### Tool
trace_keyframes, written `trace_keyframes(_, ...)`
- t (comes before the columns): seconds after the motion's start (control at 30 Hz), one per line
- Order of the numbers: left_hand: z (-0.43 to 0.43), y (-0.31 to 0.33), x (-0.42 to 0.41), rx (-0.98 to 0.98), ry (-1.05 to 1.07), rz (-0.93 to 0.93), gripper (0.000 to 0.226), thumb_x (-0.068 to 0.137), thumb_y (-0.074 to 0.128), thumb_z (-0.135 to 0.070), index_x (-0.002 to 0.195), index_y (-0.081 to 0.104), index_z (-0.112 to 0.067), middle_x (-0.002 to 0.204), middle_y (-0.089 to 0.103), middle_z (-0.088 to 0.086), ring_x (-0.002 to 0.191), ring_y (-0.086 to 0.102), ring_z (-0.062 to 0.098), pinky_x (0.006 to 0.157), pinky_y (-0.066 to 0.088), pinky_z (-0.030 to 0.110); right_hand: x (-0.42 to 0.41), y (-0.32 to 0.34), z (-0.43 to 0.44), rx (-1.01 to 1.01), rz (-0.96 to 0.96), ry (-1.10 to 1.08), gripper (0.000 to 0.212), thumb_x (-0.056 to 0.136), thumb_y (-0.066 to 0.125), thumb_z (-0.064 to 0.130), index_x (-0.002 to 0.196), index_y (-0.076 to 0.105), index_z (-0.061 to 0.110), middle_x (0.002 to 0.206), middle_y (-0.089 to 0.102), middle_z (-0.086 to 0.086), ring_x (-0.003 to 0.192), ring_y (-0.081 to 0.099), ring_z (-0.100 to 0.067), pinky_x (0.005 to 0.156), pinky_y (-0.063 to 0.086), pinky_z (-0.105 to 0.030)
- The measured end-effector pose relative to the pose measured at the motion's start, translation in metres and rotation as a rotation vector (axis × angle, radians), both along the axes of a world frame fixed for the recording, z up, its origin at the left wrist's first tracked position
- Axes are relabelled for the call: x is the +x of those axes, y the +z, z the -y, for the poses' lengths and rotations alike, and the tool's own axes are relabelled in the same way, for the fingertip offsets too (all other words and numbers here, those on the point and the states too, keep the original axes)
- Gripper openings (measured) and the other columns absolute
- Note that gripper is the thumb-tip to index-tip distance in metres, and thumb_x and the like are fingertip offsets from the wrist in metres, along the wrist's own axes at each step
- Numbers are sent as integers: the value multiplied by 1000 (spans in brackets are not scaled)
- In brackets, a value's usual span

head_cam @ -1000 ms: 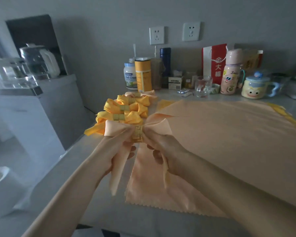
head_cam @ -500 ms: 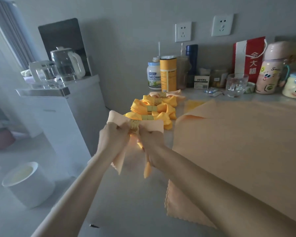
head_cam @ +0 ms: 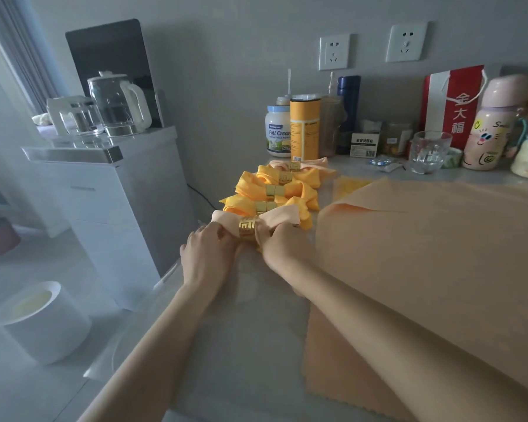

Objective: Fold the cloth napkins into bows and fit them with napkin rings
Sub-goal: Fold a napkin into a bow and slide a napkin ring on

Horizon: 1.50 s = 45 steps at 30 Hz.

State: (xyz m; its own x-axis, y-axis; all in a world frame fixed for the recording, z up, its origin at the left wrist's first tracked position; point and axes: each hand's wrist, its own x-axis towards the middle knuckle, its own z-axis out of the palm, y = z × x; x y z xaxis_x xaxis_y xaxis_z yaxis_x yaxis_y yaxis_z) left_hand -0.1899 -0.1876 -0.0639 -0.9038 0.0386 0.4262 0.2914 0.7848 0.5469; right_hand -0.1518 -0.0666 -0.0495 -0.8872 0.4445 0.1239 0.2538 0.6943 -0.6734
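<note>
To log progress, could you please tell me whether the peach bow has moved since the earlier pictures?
Yes: down onto the counter, against the nearest yellow bow; peach bow.

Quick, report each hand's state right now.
Left hand: closed, pinching the left wing of the peach napkin bow.
Right hand: closed, pinching the same bow's right wing.

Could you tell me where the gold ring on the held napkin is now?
In the head view, the gold napkin ring wraps the middle of the held peach bow, between the left hand and right hand, in front of the yellow bows.
</note>
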Motion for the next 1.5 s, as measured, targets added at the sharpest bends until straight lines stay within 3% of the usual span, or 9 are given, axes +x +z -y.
trace_keyframes(0.33, 9, 2, 7, -175, -61, 97, 28, 94, 46, -34, 106, 63, -14, 104, 61, 4, 99, 53, 27, 76, 35, 33, 16, 6, -7, -2, 43, 21, 56, 93, 37, 57, 95, 62, 6, 91, 63, -10, 78, 58, -27, 54, 36, -25)
trace_keyframes(0.47, 15, 9, 26, -320, -77, 114, 40, 95, 40, -46, 125, 53, -22, 116, 59, 4, 111, 51, 28, 86, 37, 36, 28, 2, -10, 122, 102, -2, 65, 90, 35, 64, 110, 60, 7, 108, 61, -11, 100, 56, -30, 70, 40, -30)
trace_keyframes(0.7, 29, 12, 46, -377, -139, 23, 46, 88, 45, -7, 130, 51, -24, 106, 55, 4, 99, 50, 27, 72, 27, 28, 63, 17, -13, -90, 143, 143, 13, 86, 57, 11, 97, 55, 5, 96, 59, -12, 80, 57, -26, 50, 40, -25)
trace_keyframes(0.8, 31, 18, 55, -470, -182, 107, 42, 94, 41, -19, 134, 44, -26, 119, 52, 1, 111, 47, 24, 79, 31, 29, 82, 24, -8, -362, 156, 295, 9, 92, 54, 16, 86, 56, 9, 79, 58, -6, 64, 60, -19, 48, 53, -26)
trace_keyframes(0.87, 35, 19, 58, -558, -184, 217, 44, 97, 37, -30, 141, 33, -27, 132, 46, 0, 121, 41, 26, 92, 32, 35, 92, 28, -9, -305, 188, 335, 22, 93, 51, 22, 73, 56, 15, 68, 48, 0, 58, 48, -12, 42, 43, -19)
trace_keyframes(1.03, 48, 32, 80, -654, -128, 236, 42, 98, 37, -33, 137, 38, -18, 137, 42, 5, 128, 35, 29, 104, 29, 42, 128, 45, -29, -288, 220, 351, 24, 91, 49, 11, 110, 64, 10, 77, 53, -2, 53, 44, -13, 46, 37, -18)
trace_keyframes(1.17, 53, 52, 108, -701, -155, 210, 42, 97, 40, -36, 135, 43, -18, 139, 40, 6, 130, 32, 30, 107, 28, 44, 154, 56, -46, -288, 230, 300, 18, 93, 45, 8, 99, 62, 12, 79, 55, -4, 51, 46, -12, 42, 36, -17)
trace_keyframes(1.37, 19, 77, 156, -594, -381, 133, 39, 92, 35, -50, 128, 46, -38, 133, 48, -5, 123, 44, 27, 98, 39, 44, 193, 68, -76, -204, 305, 288, 10, 94, 46, 9, 96, 56, 11, 85, 55, -7, 59, 52, -15, 51, 41, -21)
trace_keyframes(1.5, -48, 60, 209, -545, -706, 73, 45, 99, 40, -37, 140, 40, -20, 145, 40, 0, 135, 32, 20, 113, 24, 39, 212, 69, -96, -94, 340, 175, 21, 91, 40, 2, 86, 57, 13, 76, 53, -5, 60, 49, -16, 53, 40, -23)
